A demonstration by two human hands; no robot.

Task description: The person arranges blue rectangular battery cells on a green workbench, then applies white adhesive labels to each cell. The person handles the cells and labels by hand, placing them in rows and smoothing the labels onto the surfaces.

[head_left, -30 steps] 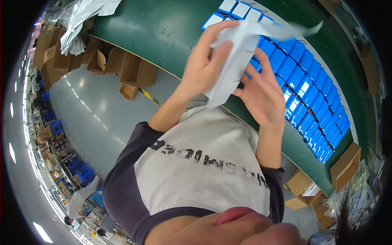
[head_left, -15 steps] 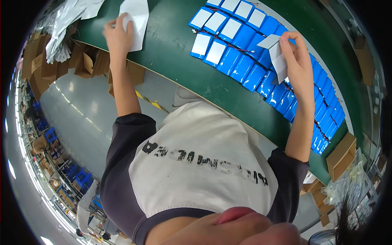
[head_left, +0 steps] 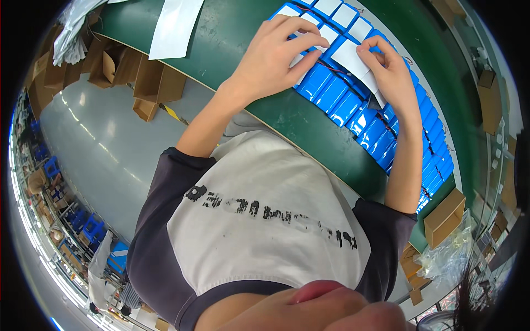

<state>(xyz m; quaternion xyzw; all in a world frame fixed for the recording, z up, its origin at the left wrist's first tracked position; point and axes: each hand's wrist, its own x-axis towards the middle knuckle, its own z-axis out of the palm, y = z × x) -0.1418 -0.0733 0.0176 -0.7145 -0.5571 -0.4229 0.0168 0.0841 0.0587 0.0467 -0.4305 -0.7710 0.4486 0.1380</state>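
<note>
Green table [head_left: 326, 149] runs from far left to near right. Rows of blue packs [head_left: 346, 109] cover its right part, laid side by side. Open cardboard cartons [head_left: 157, 83] below the table edge on the left; one cardboard box [head_left: 444, 219] at the near right end. Clear plastic bag [head_left: 450, 256] just beside that box. White sheet [head_left: 175, 27] flat on the table, far left, well apart from the packs. Left hand [head_left: 279, 55] over the far left packs, fingers bent, thumb out; can't tell if it grips anything. Right hand [head_left: 393, 71] pinches a white strip [head_left: 353, 60] above the packs, thumb against forefinger. White labels [head_left: 343, 15] on the far packs. Thin wires [head_left: 337, 70] between rows.
</note>
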